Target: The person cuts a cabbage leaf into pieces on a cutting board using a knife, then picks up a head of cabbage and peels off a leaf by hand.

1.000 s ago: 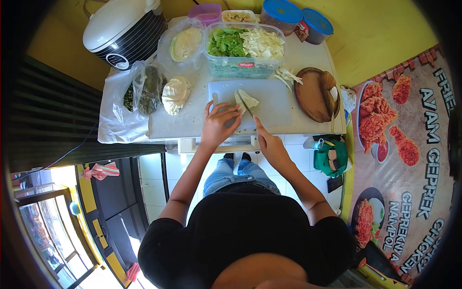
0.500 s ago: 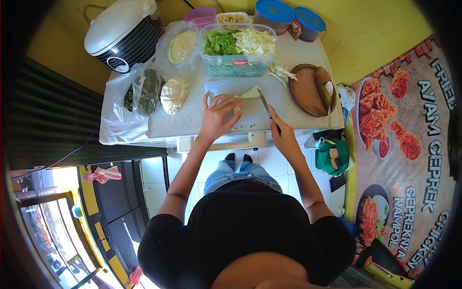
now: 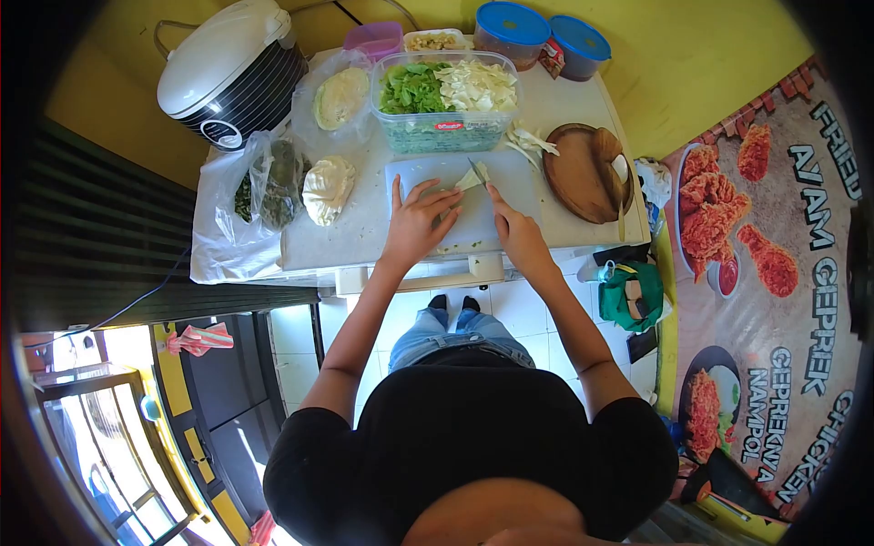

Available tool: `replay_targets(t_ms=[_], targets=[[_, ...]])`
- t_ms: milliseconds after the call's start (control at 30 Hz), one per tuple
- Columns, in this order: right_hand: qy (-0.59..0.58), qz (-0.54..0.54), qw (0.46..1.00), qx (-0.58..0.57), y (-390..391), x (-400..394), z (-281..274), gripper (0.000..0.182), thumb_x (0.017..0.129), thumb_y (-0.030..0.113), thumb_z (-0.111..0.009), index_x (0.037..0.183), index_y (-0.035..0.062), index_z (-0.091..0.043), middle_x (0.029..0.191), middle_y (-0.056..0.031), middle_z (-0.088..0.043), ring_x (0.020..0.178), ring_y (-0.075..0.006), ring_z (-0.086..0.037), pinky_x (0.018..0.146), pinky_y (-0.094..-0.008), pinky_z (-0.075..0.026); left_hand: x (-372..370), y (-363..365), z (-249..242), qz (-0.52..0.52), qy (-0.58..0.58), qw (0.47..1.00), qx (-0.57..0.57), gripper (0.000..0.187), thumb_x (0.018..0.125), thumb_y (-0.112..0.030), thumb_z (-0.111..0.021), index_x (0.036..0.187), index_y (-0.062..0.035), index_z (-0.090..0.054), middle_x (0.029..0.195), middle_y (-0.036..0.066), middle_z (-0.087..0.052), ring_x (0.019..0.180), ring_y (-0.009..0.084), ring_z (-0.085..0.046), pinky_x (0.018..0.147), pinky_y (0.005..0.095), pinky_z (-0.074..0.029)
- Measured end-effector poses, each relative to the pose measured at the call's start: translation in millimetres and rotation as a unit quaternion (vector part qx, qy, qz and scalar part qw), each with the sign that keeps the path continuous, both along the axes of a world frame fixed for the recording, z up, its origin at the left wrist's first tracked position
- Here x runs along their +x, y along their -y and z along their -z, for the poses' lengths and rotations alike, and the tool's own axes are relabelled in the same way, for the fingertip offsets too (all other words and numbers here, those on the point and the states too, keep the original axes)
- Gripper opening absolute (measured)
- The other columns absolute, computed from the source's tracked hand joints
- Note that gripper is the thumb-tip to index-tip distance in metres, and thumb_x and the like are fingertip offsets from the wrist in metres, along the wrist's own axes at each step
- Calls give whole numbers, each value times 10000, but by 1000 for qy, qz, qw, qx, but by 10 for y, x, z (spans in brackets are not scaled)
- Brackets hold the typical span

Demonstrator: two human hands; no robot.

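Observation:
A pale cabbage piece [image 3: 470,179] lies on the white cutting board [image 3: 414,170]. My left hand [image 3: 421,223] rests over the board with several fingers spread. Its fingertips press on the cabbage piece's left end, and part of the piece is hidden beneath them. In my right hand [image 3: 521,235] is a knife [image 3: 478,171], its handle mostly covered by my fingers. The blade lies across the right part of the cabbage piece. Just behind the board stands a clear plastic container [image 3: 446,132] holding chopped green leaves [image 3: 414,88] and chopped cabbage [image 3: 478,85].
Left of the board are a cabbage chunk [image 3: 329,190], bagged greens [image 3: 278,187] and a bagged cabbage half [image 3: 341,96]. A rice cooker [image 3: 232,73] stands at back left. To the right lie cabbage scraps [image 3: 530,141] and a wooden mortar [image 3: 574,173] with its pestle. Blue-lidded tubs [image 3: 513,24] stand behind.
My right hand and the knife have moved left, bringing the blade over the cabbage piece. My left hand stays at the piece's left end.

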State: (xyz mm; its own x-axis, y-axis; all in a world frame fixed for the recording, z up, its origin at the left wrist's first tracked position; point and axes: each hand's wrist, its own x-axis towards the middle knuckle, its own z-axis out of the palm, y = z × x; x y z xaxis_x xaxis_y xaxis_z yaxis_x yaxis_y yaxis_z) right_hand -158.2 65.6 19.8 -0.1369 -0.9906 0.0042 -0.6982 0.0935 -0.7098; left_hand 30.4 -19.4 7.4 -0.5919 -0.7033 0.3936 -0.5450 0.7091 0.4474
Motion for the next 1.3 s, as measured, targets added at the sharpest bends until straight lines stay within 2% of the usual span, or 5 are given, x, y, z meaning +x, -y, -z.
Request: replay_targets(t_ms=[300,367,767,1000,1300], targets=[[52,21,997,45,-418,-29,-149,477,949,102,-486,1417,159,-416,887,-281,-625,708,-384,-621,722,-384,-504,18,-29,0,-13,-12,1000,12,248,891,-276,-619,1115,-207,-699,1132,-46,-669,1210,209,-506,1124,585,-87],[140,27,989,35,-392,-63,-132,452,968,82,-481,1414,128,-428,686,-95,-451,622,-117,-388,607,-265,-412,18,-20,-15,-1,-17,1000,5,258,891,-263,-621,1133,-206,-688,1136,-44,-668,1217,212,-501,1124,584,-84],[40,-17,999,0,-93,120,-117,481,931,83,-494,1404,141,-426,747,-259,-606,697,-428,-615,667,-446,-493,20,-16,18,-34,-51,998,10,302,873,-245,-642,1168,-184,-665,972,-5,-698,1163,213,-542,1121,590,-86],[21,-27,999,-8,-239,141,21,505,937,92,-488,1427,152,-386,746,-274,-603,701,-429,-613,659,-459,-488,28,-20,20,-58,-63,996,7,318,852,-260,-662,1159,-177,-666,987,23,-694,1163,214,-542,1114,600,-87],[176,14,984,17,-387,119,-156,454,963,102,-490,1408,177,-443,721,-198,-554,615,-151,-465,657,-280,-446,74,-129,-122,-122,-152,981,20,342,805,-304,-713,1117,-171,-670,1091,31,-654,1157,217,-531,1106,606,-75]])
